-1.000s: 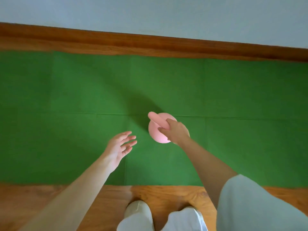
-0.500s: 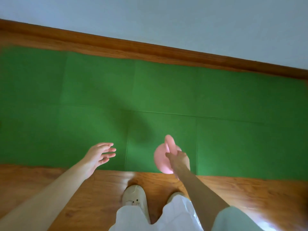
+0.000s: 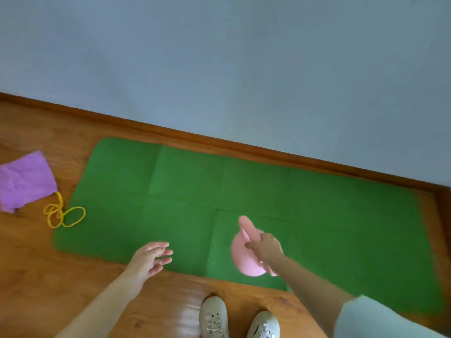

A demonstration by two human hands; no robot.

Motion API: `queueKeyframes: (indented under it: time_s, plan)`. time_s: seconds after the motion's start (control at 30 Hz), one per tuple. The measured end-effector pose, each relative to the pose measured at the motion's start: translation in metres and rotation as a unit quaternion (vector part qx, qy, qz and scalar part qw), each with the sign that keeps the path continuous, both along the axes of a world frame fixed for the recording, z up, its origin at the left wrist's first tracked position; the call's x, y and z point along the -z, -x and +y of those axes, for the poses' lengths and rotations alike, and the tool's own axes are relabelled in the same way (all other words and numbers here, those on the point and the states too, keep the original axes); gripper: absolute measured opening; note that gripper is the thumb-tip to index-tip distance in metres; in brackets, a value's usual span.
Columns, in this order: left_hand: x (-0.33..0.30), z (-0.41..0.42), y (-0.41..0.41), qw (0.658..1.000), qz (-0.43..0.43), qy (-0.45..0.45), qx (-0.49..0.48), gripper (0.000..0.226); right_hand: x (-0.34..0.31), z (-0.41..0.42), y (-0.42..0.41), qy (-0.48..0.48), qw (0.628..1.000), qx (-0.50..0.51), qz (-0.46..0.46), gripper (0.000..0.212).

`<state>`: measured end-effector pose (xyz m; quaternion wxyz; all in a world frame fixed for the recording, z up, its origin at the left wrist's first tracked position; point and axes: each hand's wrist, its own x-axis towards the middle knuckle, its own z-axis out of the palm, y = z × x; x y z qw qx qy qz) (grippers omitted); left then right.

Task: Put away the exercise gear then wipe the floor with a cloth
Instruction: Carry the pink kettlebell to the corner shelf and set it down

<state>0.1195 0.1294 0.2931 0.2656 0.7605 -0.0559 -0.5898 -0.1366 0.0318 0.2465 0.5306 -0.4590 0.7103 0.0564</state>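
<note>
The pink kettlebell hangs above the near edge of the green exercise mat, at about five o'clock in the view, its handle pointing up toward eleven o'clock. The right hand grips that handle, fingers curled round it. The left hand floats at about seven o'clock from the view's centre, to the kettlebell's nine o'clock, fingers spread and relaxed, holding nothing. The mat lies flat on the wooden floor, its far long edge near the skirting board below the pale wall. Off the mat's left end, at nine o'clock, a purple cloth lies crumpled, touching a looped yellow rope. Two pale shoes stand at six o'clock.
</note>
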Motion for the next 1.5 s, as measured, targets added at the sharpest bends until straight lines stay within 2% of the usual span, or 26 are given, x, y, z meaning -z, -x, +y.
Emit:
queueKeyframes:
  time_s: [0.17,0.27,0.43,0.53,0.7,0.83,1.07,1.17,1.27,1.5]
  plan:
    - [-0.143,-0.018,-0.011,0.997,-0.011,0.053,-0.046,0.016,-0.153,-0.027,-0.034,0.06,0.994,-0.087,-0.023,0.044]
    - [-0.233,-0.017,-0.025,0.991,-0.017,0.133,-0.031,0.018,-0.251,-0.035,-0.047,0.086,0.987,-0.132,-0.045,0.045]
    - [-0.362,-0.001,-0.038,0.967,-0.035,0.25,-0.021,0.019,-0.391,-0.035,-0.06,0.142,0.973,-0.173,-0.053,0.029]
    - [-0.42,0.019,-0.042,0.947,-0.069,0.311,-0.047,0.021,-0.473,-0.018,-0.061,0.18,0.959,-0.206,-0.074,0.017]
    - [-0.484,0.056,-0.045,0.904,-0.121,0.389,-0.133,0.022,-0.582,0.002,-0.058,0.277,0.918,-0.252,-0.129,0.018]
    - [-0.515,0.077,-0.037,0.89,-0.124,0.413,-0.146,0.023,-0.619,0.018,-0.072,0.33,0.885,-0.3,-0.135,0.019]
    - [-0.535,0.125,-0.003,0.86,-0.121,0.451,-0.204,0.022,-0.639,0.035,-0.085,0.342,0.824,-0.413,-0.181,0.024]
    - [-0.53,0.157,0.014,0.841,-0.127,0.454,-0.264,0.021,-0.636,0.042,-0.093,0.324,0.811,-0.446,-0.197,0.013]
    - [-0.524,0.186,0.029,0.819,-0.135,0.458,-0.32,0.02,-0.629,0.054,-0.105,0.302,0.793,-0.486,-0.209,0.02]
    - [-0.512,0.257,0.048,0.781,-0.2,0.401,-0.434,0.019,-0.602,0.109,-0.149,0.25,0.703,-0.609,-0.27,0.009]
